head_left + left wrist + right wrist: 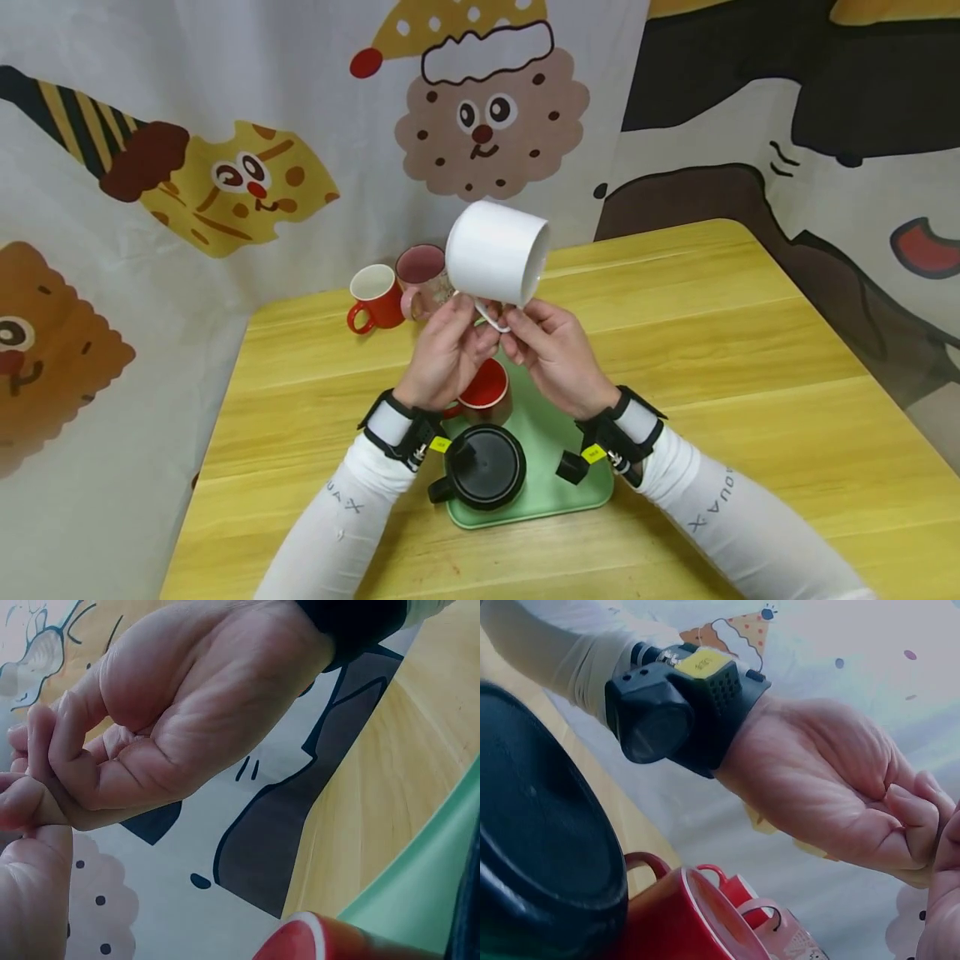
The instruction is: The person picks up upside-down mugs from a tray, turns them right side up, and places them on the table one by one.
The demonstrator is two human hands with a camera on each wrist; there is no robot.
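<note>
A white mug (491,254) is held up on its side over the far end of the green tray (570,492), its opening toward the right. Its handle (491,318) points down toward the person. My left hand (446,346) pinches the handle near its left end, thumb on top. From the other side, my right hand (558,358) grips the handle's right part between thumb and fingers. The two hands' fingertips meet there. In the left wrist view the right hand (202,712) fills the upper part; in the right wrist view the left hand (817,780) shows. Neither wrist view shows the white mug.
On the tray stand a red mug (486,398), below the hands, and a black mug (486,467) nearer the front. Behind, at the table's far edge, are a red mug with a white inside (384,302) and a pink mug (423,271). A printed curtain (315,75) hangs behind the table.
</note>
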